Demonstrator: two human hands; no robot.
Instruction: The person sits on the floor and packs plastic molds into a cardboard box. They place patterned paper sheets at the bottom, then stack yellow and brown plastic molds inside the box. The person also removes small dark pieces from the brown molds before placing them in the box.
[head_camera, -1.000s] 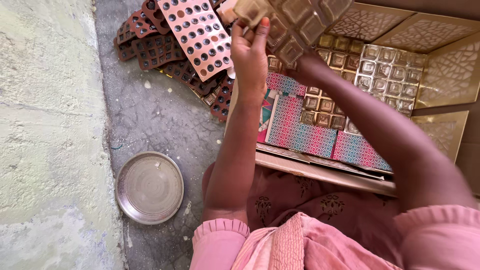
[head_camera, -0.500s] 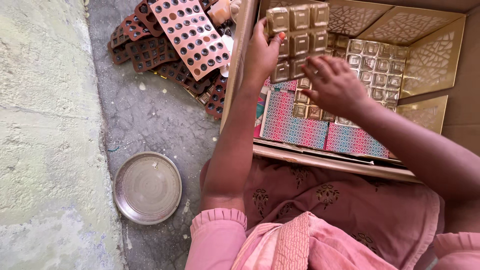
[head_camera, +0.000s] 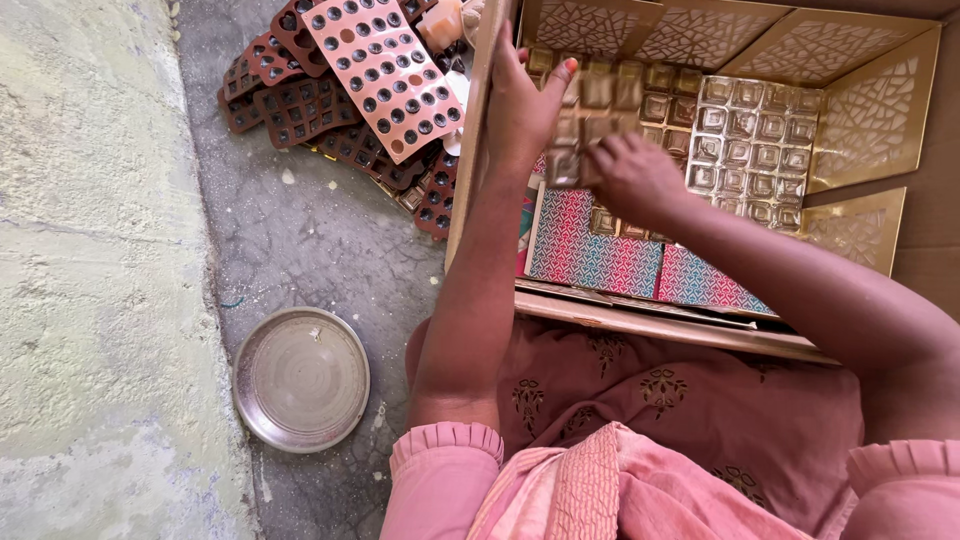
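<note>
My left hand (head_camera: 522, 110) and my right hand (head_camera: 628, 175) together grip a gold plastic tray (head_camera: 598, 105) with square pockets, blurred by motion, just above the inside of a large cardboard box (head_camera: 650, 325). The left hand holds its left edge, thumb up. The right hand pinches its lower edge. Under it lie more gold pocket trays (head_camera: 755, 150) and flat boxes with a red and teal pattern (head_camera: 600, 255).
Gold lattice-patterned box lids (head_camera: 870, 110) stand along the carton's back and right. On the grey floor to the left lie a heap of brown and pink moulds (head_camera: 385, 70) and a round metal plate (head_camera: 300, 378). A pale rough wall runs along the left.
The gold tray has come down from held high near the camera into the carton. My right hand moved from behind the tray to gripping its lower edge.
</note>
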